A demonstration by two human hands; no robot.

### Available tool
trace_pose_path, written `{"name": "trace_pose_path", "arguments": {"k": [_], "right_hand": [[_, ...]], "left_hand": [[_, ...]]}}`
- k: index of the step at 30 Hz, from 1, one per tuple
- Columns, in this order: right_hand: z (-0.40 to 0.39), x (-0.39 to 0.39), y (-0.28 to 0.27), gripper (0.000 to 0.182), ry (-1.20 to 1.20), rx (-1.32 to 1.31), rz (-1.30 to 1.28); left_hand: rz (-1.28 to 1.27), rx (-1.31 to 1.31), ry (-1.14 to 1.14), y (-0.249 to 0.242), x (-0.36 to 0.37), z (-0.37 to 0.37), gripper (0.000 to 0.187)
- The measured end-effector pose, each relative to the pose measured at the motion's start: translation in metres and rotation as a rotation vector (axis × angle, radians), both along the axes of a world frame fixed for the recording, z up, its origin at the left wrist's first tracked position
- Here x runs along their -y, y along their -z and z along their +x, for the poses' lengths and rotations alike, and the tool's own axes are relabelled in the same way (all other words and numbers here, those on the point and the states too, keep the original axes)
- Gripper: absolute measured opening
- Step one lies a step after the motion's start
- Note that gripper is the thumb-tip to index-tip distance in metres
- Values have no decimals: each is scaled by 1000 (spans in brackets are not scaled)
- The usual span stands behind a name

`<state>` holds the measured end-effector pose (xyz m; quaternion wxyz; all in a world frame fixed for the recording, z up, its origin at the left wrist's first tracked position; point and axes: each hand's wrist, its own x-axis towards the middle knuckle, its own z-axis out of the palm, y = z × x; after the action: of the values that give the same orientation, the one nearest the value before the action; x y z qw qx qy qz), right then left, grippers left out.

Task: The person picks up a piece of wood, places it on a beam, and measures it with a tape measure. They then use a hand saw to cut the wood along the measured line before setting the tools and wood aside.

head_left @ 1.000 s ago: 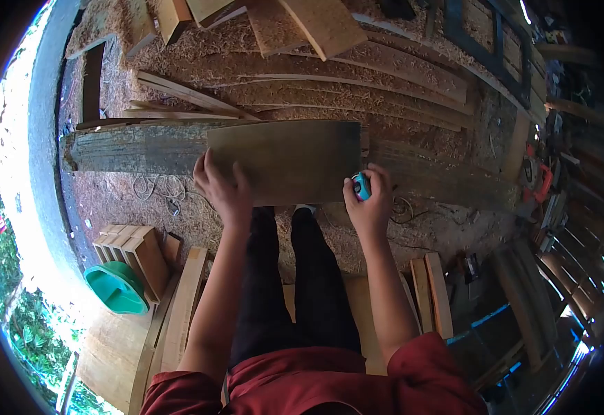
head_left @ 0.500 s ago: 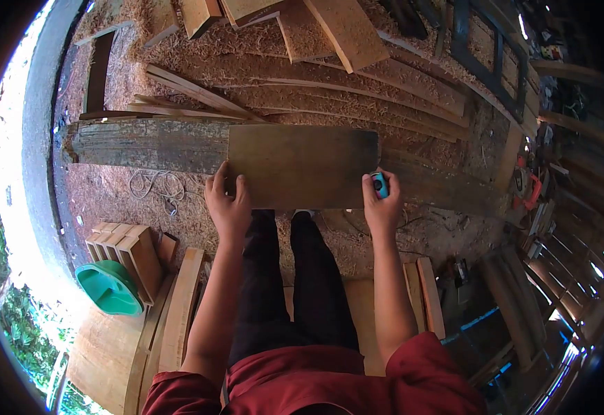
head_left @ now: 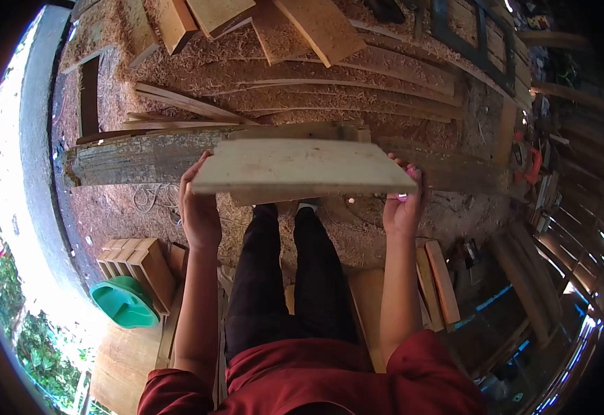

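A wooden board (head_left: 302, 164) is held up level with the long weathered plank (head_left: 143, 155), its pale face and front edge showing. My left hand (head_left: 199, 214) grips the board's left end, fingers wrapped round the edge. At the other end my right hand (head_left: 406, 207) holds it too, fingers round the corner. Small pink and white spots show at the right fingers; what they belong to I cannot make out. Part of another piece of wood (head_left: 302, 131) shows just behind the held board, over the plank.
Stacked blocks (head_left: 136, 259) and a green tub (head_left: 123, 301) lie at the lower left. Thick planks (head_left: 319, 31) and shavings cover the far side. A coiled cord (head_left: 151, 198) lies left of my feet. A red tool (head_left: 527, 164) sits at right.
Both hands have raised and tilted the board toward me; its dark face gave way to a pale one. The hands moved apart in view. The blue object at my right hand no longer shows.
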<state>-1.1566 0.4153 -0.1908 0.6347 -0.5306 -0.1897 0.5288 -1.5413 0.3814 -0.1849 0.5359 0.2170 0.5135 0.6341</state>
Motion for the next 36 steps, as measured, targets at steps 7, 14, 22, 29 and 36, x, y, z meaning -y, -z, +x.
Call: {"name": "trace_pose_path", "arguments": {"k": [7,14,22,29,36], "right_hand": [[23,31,45,19,-21,-236,33],[29,61,45,29,-92,-42,-51],[27,49,38,31,-339,602,-397],[11,28,18,31,-250,1056,-237],[-55,-1,-14,38,-704,1087,-72]], "left_hand": [[-86,-75,175,43,12,11,58],[-192,233,110,48,22,15,60],[-419,94,76,56,15,16,55],[-512,55,-38,58,10,20,39],[-488,-72,33,62,10,19,22]]}}
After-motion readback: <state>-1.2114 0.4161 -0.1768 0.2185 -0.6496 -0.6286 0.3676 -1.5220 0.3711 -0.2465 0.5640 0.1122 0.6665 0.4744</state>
